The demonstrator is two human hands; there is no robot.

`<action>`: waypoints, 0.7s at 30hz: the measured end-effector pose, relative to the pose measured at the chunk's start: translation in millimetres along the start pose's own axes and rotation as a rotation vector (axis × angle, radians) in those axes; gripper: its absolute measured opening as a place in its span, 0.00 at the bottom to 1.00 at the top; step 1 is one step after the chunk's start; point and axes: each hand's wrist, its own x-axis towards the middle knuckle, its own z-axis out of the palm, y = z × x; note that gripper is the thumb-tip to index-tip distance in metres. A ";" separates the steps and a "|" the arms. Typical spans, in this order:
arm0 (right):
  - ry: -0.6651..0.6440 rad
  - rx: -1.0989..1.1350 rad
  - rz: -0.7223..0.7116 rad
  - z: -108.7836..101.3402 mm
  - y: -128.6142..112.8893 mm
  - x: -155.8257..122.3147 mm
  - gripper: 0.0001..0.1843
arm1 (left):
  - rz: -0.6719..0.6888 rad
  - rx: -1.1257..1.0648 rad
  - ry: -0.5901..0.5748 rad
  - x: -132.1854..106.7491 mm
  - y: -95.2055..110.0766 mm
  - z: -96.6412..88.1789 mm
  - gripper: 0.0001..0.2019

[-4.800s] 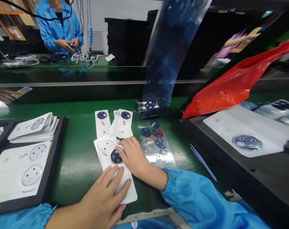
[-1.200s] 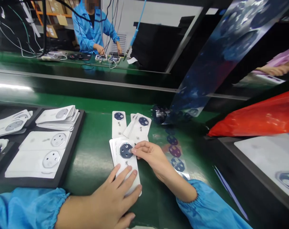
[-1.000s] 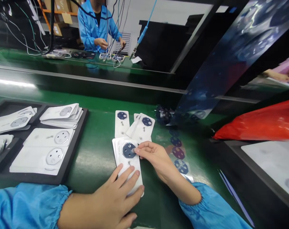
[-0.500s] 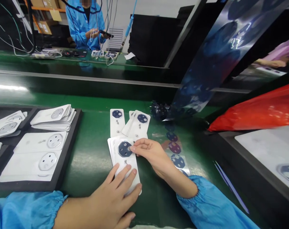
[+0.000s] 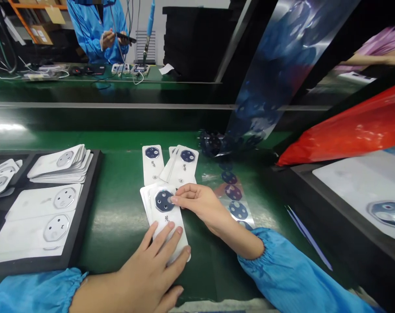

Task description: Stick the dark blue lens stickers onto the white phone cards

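Note:
My left hand (image 5: 150, 271) lies flat, fingers spread, on the near end of a white phone back cover (image 5: 169, 228) that tops a small stack on the green bench. A dark blue camera sticker (image 5: 162, 200) sits on the cover's round lens area. My right hand (image 5: 199, 203) is curled, with its fingertips pinched at the right edge of that sticker. Just to the right lies a clear film strip (image 5: 234, 201) carrying more round stickers, which rises to a hanging roll of film (image 5: 276, 69).
Two white covers with stickers on them (image 5: 152, 163) (image 5: 183, 166) lie beyond the stack. A black tray (image 5: 86, 208) at left holds bare white covers. A red plastic bag (image 5: 347, 130) and another black tray (image 5: 331, 217) are at right. A co-worker in blue (image 5: 96, 30) stands across the conveyor.
Both hands keep their places on the top cover; my right fingertips stay at the sticker's edge. The camera has shifted slightly. The co-worker has lifted a dark object.

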 end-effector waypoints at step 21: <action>0.169 -0.757 -0.729 6.1 16.2 -2.9 0.04 | 0.037 0.114 0.078 3.1 -1.7 -2.1 0.33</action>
